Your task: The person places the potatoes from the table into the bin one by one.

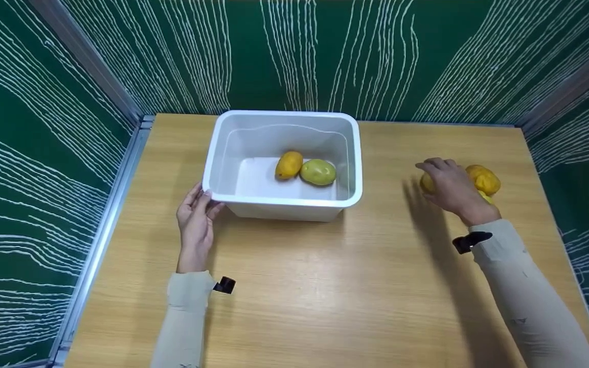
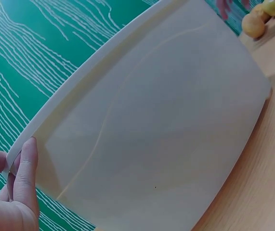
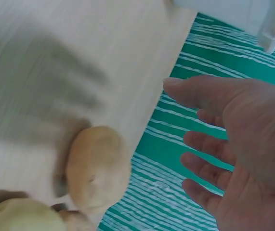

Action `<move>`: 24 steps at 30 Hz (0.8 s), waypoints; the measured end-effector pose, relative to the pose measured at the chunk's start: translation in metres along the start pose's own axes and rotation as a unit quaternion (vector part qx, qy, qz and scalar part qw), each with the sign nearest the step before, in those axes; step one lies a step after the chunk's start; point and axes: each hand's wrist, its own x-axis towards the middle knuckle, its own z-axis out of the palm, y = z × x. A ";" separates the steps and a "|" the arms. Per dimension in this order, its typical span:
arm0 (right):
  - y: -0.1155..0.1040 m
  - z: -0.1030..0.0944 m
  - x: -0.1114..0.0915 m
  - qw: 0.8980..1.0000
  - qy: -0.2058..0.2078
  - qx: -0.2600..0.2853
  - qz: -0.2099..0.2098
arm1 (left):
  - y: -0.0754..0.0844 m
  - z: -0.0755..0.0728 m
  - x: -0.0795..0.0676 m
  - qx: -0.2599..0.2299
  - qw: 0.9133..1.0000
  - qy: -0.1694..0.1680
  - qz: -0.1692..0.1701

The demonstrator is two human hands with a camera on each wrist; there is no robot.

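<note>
Around the front left corner of a white plastic tub point(image 1: 284, 200), my left hand point(image 1: 196, 225) grips the rim; the left wrist view shows thumb and fingers point(image 2: 27, 173) on either side of it. Inside lie an orange-yellow mango-like fruit point(image 1: 289, 164) and a green one point(image 1: 318, 172), side by side. My right hand point(image 1: 450, 188) hovers above a small group of similar fruits on the table's right. Its fingers are spread and loosely bent, with nothing between them in the right wrist view. A yellow fruit point(image 3: 98, 168) sits nearest to it; a paler yellow-green one point(image 3: 24, 215) lies beside.
The wooden table point(image 1: 294, 286) is bounded by green walls point(image 1: 246, 56) with white wavy lines at the back and both sides. A metal frame strip point(image 1: 97, 240) runs along the left edge. An orange-yellow fruit point(image 1: 483, 180) shows right of my right hand.
</note>
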 end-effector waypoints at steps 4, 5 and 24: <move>0.010 0.003 -0.006 1.000 -0.006 0.005 0.016 | 0.001 0.001 0.000 0.003 1.000 0.004 -0.003; 0.012 0.003 -0.007 1.000 -0.008 0.006 0.022 | 0.002 0.001 0.000 0.002 1.000 0.005 -0.004; 0.037 0.011 -0.017 0.995 -0.024 -0.021 0.090 | 0.002 0.002 -0.001 -0.006 1.000 0.005 0.000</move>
